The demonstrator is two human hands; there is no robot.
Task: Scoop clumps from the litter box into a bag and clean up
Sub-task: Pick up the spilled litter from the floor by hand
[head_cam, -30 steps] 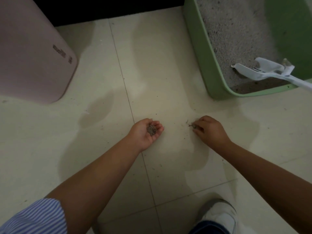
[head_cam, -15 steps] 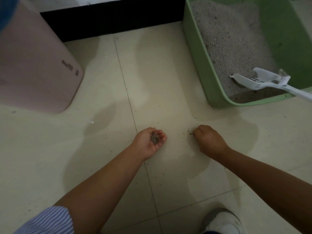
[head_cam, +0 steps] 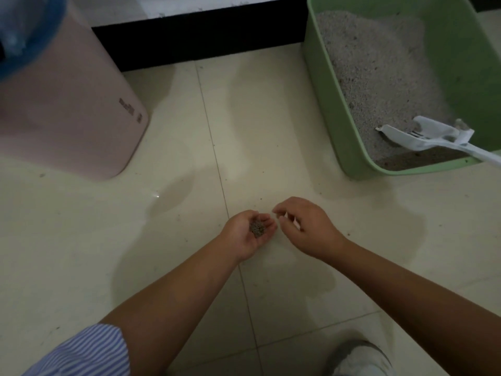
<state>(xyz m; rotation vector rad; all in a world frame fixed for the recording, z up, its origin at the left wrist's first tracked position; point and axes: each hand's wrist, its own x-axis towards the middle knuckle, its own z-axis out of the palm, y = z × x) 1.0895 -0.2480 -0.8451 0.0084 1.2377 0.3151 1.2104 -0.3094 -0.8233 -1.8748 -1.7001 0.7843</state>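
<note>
Currently, the pale tile floor [head_cam: 81, 240] fills most of the view, specked with stray grains. Landmark is the green litter box [head_cam: 329, 109], far right of the floor, grey litter [head_cam: 374, 66] banked inside. Pink bin [head_cam: 62, 109] sits well left of the box, blue bag [head_cam: 24, 36] lining its rim. White scoop [head_cam: 423, 137] lies in the box's near corner, handle over the near rim. Both hands are well in front of the box, closer to the camera. Left hand [head_cam: 245, 234] is palm up and cupped, holding a small pile of litter grains [head_cam: 257, 228]. Right hand [head_cam: 303, 226] is just beside it, palm down, fingertips loosely drawn together above the cupped fingers; can't tell whether they're pinching anything.
</note>
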